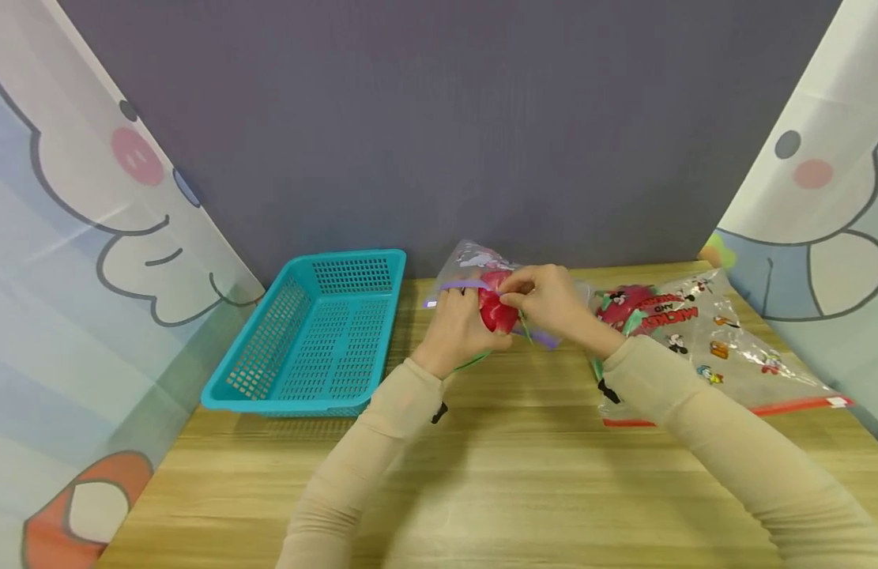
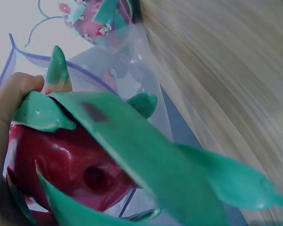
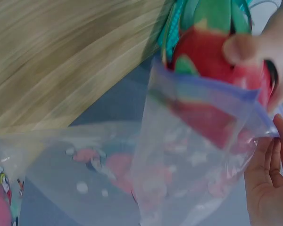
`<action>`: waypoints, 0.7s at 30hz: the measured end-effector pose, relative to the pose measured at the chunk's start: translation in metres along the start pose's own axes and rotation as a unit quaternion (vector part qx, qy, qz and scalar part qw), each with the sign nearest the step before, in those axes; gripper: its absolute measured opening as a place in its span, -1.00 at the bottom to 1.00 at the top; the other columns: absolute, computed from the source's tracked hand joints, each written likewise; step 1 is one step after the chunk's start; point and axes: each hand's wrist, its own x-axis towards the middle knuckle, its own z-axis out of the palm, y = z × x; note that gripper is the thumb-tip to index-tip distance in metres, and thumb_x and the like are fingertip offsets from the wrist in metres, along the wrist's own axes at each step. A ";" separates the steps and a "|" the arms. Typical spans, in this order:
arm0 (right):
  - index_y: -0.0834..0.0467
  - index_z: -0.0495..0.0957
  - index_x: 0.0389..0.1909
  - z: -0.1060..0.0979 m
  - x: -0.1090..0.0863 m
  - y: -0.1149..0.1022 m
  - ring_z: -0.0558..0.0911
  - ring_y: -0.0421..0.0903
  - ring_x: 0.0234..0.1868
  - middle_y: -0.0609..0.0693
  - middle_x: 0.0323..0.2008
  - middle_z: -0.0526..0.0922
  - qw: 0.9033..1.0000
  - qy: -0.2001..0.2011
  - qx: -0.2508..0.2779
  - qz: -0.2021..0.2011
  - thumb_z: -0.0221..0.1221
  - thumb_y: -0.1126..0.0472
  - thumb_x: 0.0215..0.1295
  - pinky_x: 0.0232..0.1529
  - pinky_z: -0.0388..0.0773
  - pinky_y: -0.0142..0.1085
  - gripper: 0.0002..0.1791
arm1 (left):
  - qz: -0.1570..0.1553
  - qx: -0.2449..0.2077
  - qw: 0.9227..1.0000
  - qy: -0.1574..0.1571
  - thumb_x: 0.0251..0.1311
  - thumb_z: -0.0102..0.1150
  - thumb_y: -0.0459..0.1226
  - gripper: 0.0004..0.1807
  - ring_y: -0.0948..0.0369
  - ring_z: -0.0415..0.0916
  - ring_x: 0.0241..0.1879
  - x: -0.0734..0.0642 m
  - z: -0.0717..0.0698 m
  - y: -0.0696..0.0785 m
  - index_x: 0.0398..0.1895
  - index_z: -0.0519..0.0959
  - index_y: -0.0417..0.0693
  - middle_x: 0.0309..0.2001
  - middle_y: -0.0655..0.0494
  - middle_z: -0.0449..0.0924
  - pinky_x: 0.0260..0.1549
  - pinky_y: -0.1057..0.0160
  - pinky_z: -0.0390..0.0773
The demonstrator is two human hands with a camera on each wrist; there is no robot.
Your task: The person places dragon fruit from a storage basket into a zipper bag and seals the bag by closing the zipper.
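A red dragon fruit with green scale-like leaves is gripped by my left hand. In the left wrist view the fruit is large and close, its long leaves pointing toward the camera. My right hand pinches the purple zip edge of a clear printed bag. In the right wrist view, part of the fruit sticks out above the bag's mouth, and its lower part shows through the plastic. Some left fingers are hidden behind the fruit.
Left of my hands stands a turquoise slotted basket. To the right, a second clear bag with a red zip edge lies on the wooden table, another red-and-green fruit inside it. A dark grey panel rises behind the table.
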 end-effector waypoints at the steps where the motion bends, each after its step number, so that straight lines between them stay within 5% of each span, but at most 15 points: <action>1: 0.23 0.68 -0.36 -0.001 0.001 0.001 0.66 -0.04 -0.39 0.12 -0.38 0.70 1.000 0.003 -0.001 0.002 0.25 0.32 0.10 -0.43 0.55 -0.29 -0.91 | -0.001 0.005 1.000 0.002 -0.30 0.34 0.12 -0.12 0.06 0.48 -0.27 -0.002 -0.001 0.000 0.08 0.32 -0.21 -0.25 -0.04 0.53 -0.17 0.13 0.52; 7: 0.22 0.67 -0.34 -0.006 0.002 0.004 0.64 -0.04 -0.38 0.12 -0.37 0.69 1.000 0.011 0.005 0.017 0.23 0.31 0.14 -0.41 0.54 -0.30 -0.90 | -0.069 0.001 0.998 -0.009 -0.29 0.28 0.18 -0.20 0.03 0.47 -0.22 -0.003 -0.004 0.001 -0.08 0.39 -0.23 -0.21 -0.06 0.51 -0.16 0.12 0.53; 13: 0.21 0.67 -0.36 -0.005 -0.002 0.001 0.63 -0.04 -0.39 0.10 -0.39 0.69 1.000 0.014 0.009 0.004 0.23 0.30 0.13 -0.47 0.49 -0.35 -0.91 | -0.146 0.026 0.989 -0.014 -0.27 0.17 0.29 -0.07 -0.02 0.49 -0.22 0.004 -0.005 -0.002 0.03 0.38 -0.28 -0.25 -0.15 0.54 -0.23 0.12 0.54; 15: 0.21 0.67 -0.37 -0.003 -0.002 -0.002 0.63 -0.04 -0.39 0.09 -0.40 0.70 1.000 0.009 0.010 -0.002 0.24 0.30 0.13 -0.46 0.49 -0.35 -0.92 | -0.143 0.029 0.989 0.005 -0.27 0.16 0.31 -0.12 -0.01 0.51 -0.33 0.006 -0.005 -0.004 -0.07 0.44 -0.27 -0.38 -0.13 0.55 -0.35 0.13 0.54; 19: 0.22 0.67 -0.38 -0.001 -0.003 -0.008 0.62 -0.04 -0.37 0.09 -0.41 0.70 1.000 -0.002 0.022 -0.010 0.24 0.31 0.12 -0.39 0.50 -0.30 -0.92 | -0.103 0.077 0.991 0.037 -0.35 0.17 0.42 0.06 0.04 0.51 -0.55 0.007 -0.004 -0.007 0.03 0.45 -0.30 -0.59 -0.06 0.56 -0.44 0.15 0.52; 21: 0.22 0.67 -0.38 -0.002 -0.003 -0.010 0.60 -0.05 -0.36 0.08 -0.41 0.69 1.000 -0.002 0.024 -0.010 0.24 0.30 0.13 -0.37 0.49 -0.28 -0.92 | -0.078 0.118 0.989 0.040 -0.36 0.14 0.45 0.11 0.03 0.55 -0.55 0.008 -0.003 -0.007 0.05 0.47 -0.32 -0.50 -0.09 0.62 -0.37 0.13 0.55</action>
